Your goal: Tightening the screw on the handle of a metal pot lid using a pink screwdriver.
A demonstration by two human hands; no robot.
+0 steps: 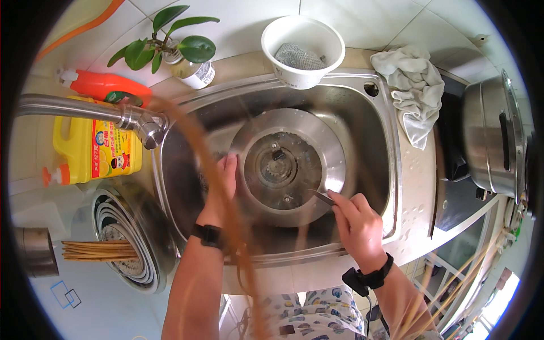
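While the right hand's fingers (pixel 340 205) pinch a thin metal tool (pixel 322 196) at the round steel plate (pixel 289 165) | left hand (pixel 224 184) grips its left rim | plate lies in sink (pixel 391 187) | advice: brace plate, scrape lightly.

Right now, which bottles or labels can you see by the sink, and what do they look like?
Yellow jug: left of the sink, squarish, colourful picture label, orange cap.
Orange spray bottle: behind the jug, lying down, white nozzle.
Small glass plant bottle: behind the sink, white label.
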